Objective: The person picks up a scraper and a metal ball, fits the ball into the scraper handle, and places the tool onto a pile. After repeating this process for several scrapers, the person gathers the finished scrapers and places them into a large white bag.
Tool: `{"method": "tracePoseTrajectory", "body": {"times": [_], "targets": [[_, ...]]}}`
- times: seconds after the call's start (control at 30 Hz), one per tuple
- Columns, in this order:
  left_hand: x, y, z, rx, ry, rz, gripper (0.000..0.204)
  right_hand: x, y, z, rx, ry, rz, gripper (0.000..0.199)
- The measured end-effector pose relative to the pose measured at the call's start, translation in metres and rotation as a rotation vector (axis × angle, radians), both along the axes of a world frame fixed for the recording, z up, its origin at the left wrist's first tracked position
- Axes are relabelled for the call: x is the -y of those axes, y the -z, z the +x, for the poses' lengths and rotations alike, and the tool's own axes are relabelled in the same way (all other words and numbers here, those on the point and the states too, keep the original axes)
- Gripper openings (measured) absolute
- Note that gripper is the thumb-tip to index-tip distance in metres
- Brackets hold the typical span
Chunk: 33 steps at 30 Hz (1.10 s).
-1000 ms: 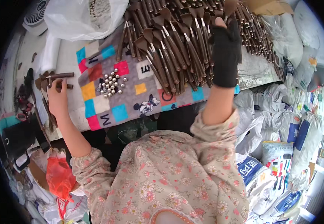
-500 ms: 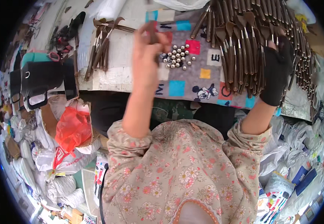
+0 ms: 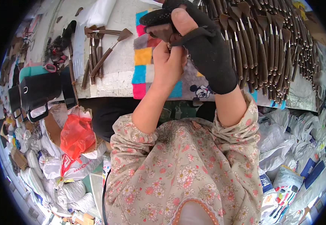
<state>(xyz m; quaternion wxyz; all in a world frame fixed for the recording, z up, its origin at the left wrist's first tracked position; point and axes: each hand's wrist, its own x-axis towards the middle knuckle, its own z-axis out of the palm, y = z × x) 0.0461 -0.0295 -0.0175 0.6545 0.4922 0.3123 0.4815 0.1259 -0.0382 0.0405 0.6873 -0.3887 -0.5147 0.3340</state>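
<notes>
My two hands meet over a patterned cloth (image 3: pixel 143 56) of coloured squares. My right hand (image 3: pixel 210 52), in a black glove with a bare thumb, is closed on a makeup brush (image 3: pixel 162 32). Its flat brown head shows by the gloved fingers; its handle is mostly hidden. My bare left hand (image 3: pixel 168 67) presses its fingers together just under the brush. A small shiny bit shows at its fingertips, too small to name. The steel balls seen on the cloth earlier are covered by my hands.
Many brown-handled brushes (image 3: pixel 260 48) lie piled at the right. A smaller group (image 3: pixel 99 50) sits on the table's left. Beyond it are a black case (image 3: pixel 41 90) and a clear plastic sheet (image 3: pixel 100 18). A red bag (image 3: pixel 76 137) and white bags (image 3: pixel 279 138) flank me below.
My right hand has left the brush pile and come left to meet my left hand. My left hand has moved slightly right and down. The balls are now hidden.
</notes>
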Motion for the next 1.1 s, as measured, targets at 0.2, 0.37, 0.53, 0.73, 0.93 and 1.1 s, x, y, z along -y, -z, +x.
{"method": "tracePoseTrajectory", "body": {"times": [0.2, 0.37, 0.53, 0.73, 0.93, 1.1], "targets": [[-0.012, -0.003, 0.006, -0.150, -0.073, 0.267, 0.012, -0.004, -0.009, 0.009, -0.239, -0.273, -0.191, 0.036], [-0.014, 0.013, 0.009, -0.308, -0.249, 0.723, 0.012, -0.015, 0.028, 0.002, 0.127, -0.007, 0.034, 0.031], [-0.003, 0.048, 0.015, -0.261, -0.154, 0.499, 0.036, 0.010, 0.042, 0.009, -0.207, 0.105, -0.289, 0.034], [0.002, 0.001, 0.010, -0.290, 0.205, 0.548, 0.048, 0.036, 0.046, 0.009, -0.325, 0.139, -0.094, 0.041], [-0.056, -0.027, -0.084, -0.947, -0.070, 0.834, 0.037, 0.055, 0.019, 0.030, -0.052, 0.347, 0.093, 0.035], [-0.081, 0.009, -0.133, -1.530, -0.158, 0.721, 0.033, 0.083, -0.048, 0.111, 0.056, 0.798, -0.133, 0.032]]}}
